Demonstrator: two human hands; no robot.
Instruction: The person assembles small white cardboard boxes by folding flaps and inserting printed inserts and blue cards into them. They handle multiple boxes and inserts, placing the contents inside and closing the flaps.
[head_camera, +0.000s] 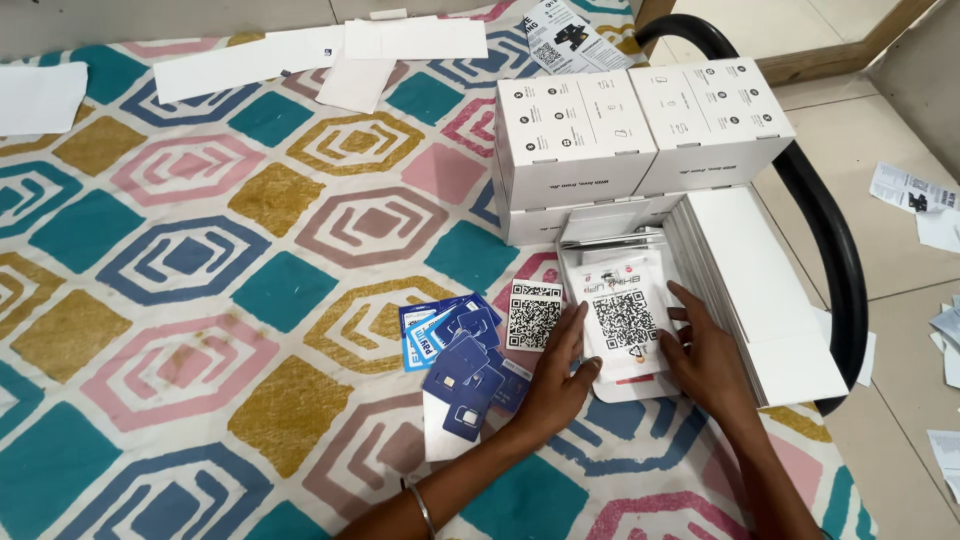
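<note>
On a bed covered by a patterned sheet (190, 260) of teal, pink and mustard hexagons, two bare hands meet over a white card printed with a square code (625, 318). The card lies on top of a stack of similar clear-sleeved cards (610, 238), just right of centre and directly in front of two white boxes (640, 125) stacked on further white boxes. The left hand (555, 385) rests at the card's lower left edge, its fingers (577, 330) held loosely together and lying along that edge, the thumb tucked at the card's bottom corner. The right hand (705, 360) sits on the card's right side, its fingers (685, 300) slightly spread and laid flat on the card's right margin; whether either hand actually pinches the card or only presses on it cannot be told. The card thus lies between the two hands, touched from both sides.

Just left of the left hand lies a smaller white code card (535, 315), and beyond it a loose fan of blue cards (460, 355) on the sheet. To the right of the right hand stands a row of flat white sleeves (760, 290), packed edge to edge. White paper sheets (320, 50) lie at the far edge of the bed. A black curved bar (835, 250) borders the bed on the right, with a tiled floor (900, 130) and scattered leaflets (910, 190) beyond it.
</note>
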